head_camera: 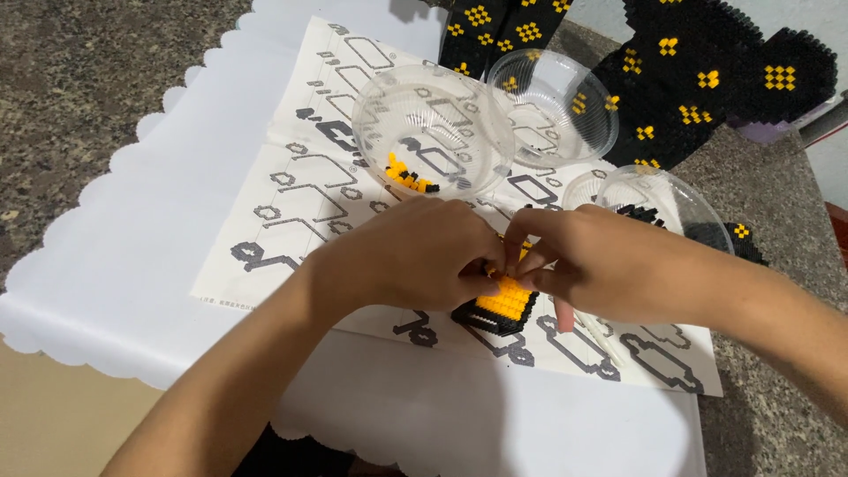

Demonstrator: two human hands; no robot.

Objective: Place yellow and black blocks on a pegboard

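Just right of the frame's centre, the left hand [415, 256] and the right hand [587, 261] meet over a small block assembly [503, 305] of yellow studs on a black base, which rests on a printed instruction sheet [291, 185]. Both hands curl their fingertips closed onto the assembly's upper edge, pinching it between them. Above the hands, a clear plastic bowl [433, 124] holds a few loose yellow and black bricks [409, 175]. Two more clear bowls sit to its right. A large black model with yellow patches [707, 79] fills the upper right.
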